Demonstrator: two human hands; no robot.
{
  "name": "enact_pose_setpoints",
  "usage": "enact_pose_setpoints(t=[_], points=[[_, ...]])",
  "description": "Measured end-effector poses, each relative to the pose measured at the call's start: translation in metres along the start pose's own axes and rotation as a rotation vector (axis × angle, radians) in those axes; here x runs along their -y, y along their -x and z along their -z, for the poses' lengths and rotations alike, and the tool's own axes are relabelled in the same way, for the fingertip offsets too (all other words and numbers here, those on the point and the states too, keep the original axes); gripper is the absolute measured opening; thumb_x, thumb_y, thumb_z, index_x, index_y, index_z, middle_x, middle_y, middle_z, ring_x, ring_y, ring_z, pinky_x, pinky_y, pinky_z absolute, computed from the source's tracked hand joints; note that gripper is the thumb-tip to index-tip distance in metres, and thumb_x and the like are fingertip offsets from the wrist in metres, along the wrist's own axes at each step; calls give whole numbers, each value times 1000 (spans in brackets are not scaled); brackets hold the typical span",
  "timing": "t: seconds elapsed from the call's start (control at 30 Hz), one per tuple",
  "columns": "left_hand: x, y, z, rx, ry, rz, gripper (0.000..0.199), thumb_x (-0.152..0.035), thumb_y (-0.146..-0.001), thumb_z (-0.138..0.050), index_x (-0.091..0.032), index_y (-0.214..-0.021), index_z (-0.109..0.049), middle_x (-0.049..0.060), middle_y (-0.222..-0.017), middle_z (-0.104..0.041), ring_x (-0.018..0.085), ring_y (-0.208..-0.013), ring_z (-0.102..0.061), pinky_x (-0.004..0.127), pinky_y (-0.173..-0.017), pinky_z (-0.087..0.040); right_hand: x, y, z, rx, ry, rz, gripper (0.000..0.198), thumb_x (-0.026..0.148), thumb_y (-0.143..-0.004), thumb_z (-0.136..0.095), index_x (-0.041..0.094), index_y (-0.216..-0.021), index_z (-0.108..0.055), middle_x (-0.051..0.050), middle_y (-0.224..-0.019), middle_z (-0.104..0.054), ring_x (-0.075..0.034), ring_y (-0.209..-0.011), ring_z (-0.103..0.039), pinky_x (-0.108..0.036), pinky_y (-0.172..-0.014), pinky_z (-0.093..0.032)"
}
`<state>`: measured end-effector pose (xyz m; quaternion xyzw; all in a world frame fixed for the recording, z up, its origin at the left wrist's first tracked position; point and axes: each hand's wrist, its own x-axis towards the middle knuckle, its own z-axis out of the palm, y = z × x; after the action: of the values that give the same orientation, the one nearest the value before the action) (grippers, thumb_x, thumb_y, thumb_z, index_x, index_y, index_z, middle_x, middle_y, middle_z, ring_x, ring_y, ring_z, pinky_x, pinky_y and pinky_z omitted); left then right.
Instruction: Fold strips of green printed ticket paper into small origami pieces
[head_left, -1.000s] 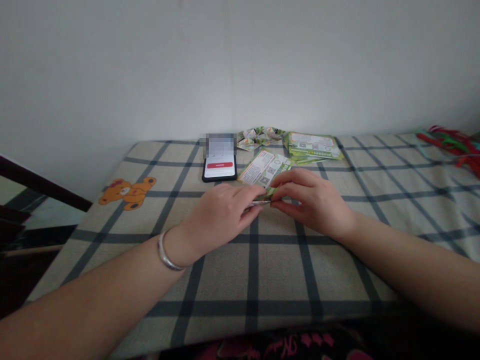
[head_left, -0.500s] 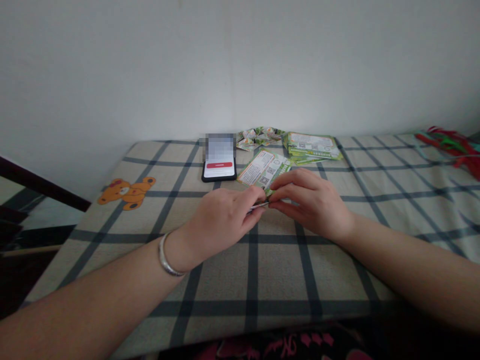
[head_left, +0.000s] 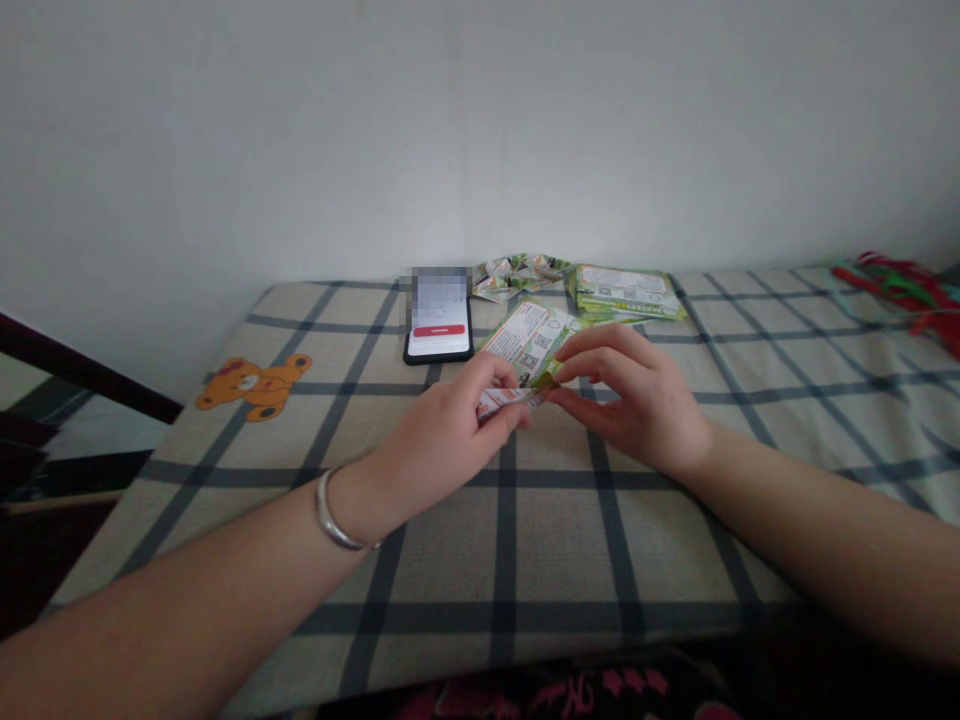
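Between my two hands is a small folded piece of printed paper (head_left: pixel 501 398), white, orange and green. My left hand (head_left: pixel 465 410) grips its left end between thumb and fingers. At its right end, my right hand (head_left: pixel 626 395) pinches a green corner with thumb and fingertips. Just behind the hands, a printed green and white leaflet (head_left: pixel 525 335) lies flat on the cloth, its near edge partly covered by my fingers and the folded paper.
A phone (head_left: pixel 439 342) with a lit screen lies behind my left hand. Folded paper pieces (head_left: pixel 517 275) sit by the wall, beside a stack of leaflets (head_left: pixel 626 290). Red and green material (head_left: pixel 911 300) is at far right. The checked tablecloth (head_left: pixel 450 580) bears a bear picture (head_left: pixel 255 387).
The folded paper has tilted so its printed face shows. My left thumb and fingers have spread wider around it, and my right hand has shifted slightly right, still pinching the end.
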<state>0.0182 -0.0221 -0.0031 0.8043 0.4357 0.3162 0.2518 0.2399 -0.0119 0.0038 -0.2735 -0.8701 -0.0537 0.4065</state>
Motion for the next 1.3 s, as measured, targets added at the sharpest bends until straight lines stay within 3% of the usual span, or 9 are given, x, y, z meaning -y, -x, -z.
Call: enact_pose_setpoints(t=[0.33,0.67,0.8,0.97,1.3], points=[[1,-4,-5,92,509,138,13,-27,-90,-57,-22,-94,-46,-3,-78,-70,10,-57,-64,21,-53,-50,0,1,3,-8,98,56,13,22,-85,-69,21,-96,-62,-6,-101,-65,-18,-90,-63,-32,-76,-54],[-3,-5,-4,99,600,117,12,-18,-90,-52,-21,-91,-41,0,-75,-72,10,-54,-64,20,-50,-52,1,4,5,-4,141,35,11,21,-86,-67,24,-97,-67,-5,-103,-66,-17,-87,-63,-31,-72,-52],[-1,-4,-4,79,515,86,11,-19,-91,-52,-21,-91,-41,-1,-77,-71,10,-55,-65,21,-51,-52,0,4,4,0,150,44,11,23,-86,-67,23,-96,-69,-5,-101,-67,-18,-87,-63,-31,-72,-51],[1,0,-3,4,233,11,9,-23,-92,-53,-21,-92,-45,-2,-77,-70,11,-60,-68,22,-56,-52,0,3,1,18,113,42,11,23,-86,-68,22,-96,-70,-6,-99,-69,-18,-89,-63,-32,-73,-51],[2,3,0,-130,-238,-305,9,-18,-90,-59,-19,-91,-50,-2,-73,-66,11,-61,-65,20,-54,-44,0,1,-1,31,56,32,6,24,-86,-67,21,-91,-70,-5,-94,-67,-17,-84,-61,-31,-72,-50]])
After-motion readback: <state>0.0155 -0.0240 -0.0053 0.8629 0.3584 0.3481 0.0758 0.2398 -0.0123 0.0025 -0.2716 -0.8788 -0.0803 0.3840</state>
